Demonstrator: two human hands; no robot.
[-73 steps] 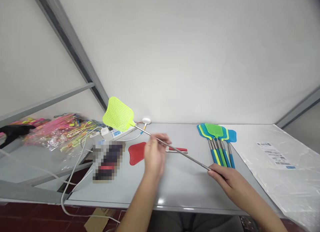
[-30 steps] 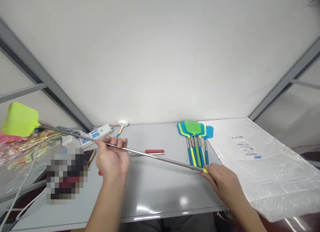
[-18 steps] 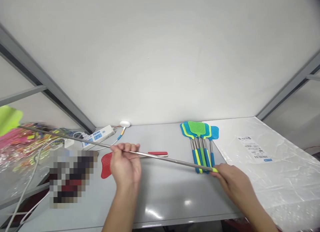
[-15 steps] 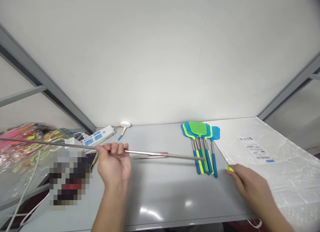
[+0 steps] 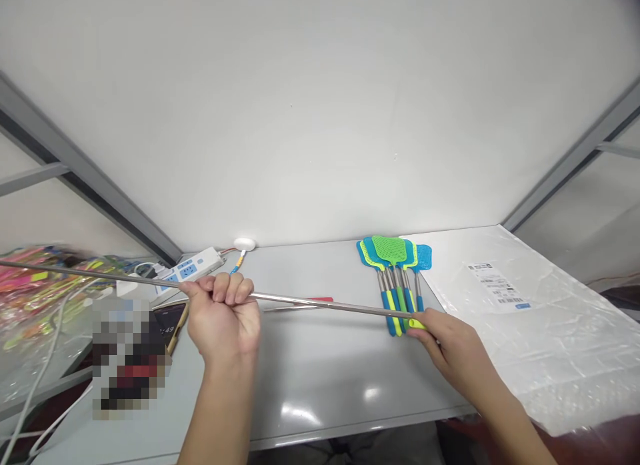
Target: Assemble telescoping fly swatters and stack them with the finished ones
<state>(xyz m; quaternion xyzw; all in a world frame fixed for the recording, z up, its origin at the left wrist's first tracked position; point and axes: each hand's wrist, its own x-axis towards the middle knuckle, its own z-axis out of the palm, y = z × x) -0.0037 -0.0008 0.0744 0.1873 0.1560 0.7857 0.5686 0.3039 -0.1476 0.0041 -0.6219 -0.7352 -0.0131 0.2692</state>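
A long telescopic metal rod [image 5: 325, 305] of a fly swatter stretches across the table, running off the left edge so its head is out of view. My left hand [image 5: 223, 318] is closed round the rod near its middle. My right hand [image 5: 447, 348] grips the yellow-green handle [image 5: 416, 323] at the rod's right end. Both hands hold it a little above the grey table [image 5: 320, 371].
Several collapsed blue and green swatters [image 5: 395, 271] lie fanned at the back right. A red swatter handle [image 5: 313, 301] lies behind the rod. A power strip [image 5: 193, 268], a phone [image 5: 167, 321], a clear plastic bag [image 5: 525, 318] at right and packaged swatters [image 5: 30, 285] at left.
The rod has been drawn out longer and its yellow head has gone off the left edge. My right hand slipped off the rod's end half a second ago and now grips the handle again.
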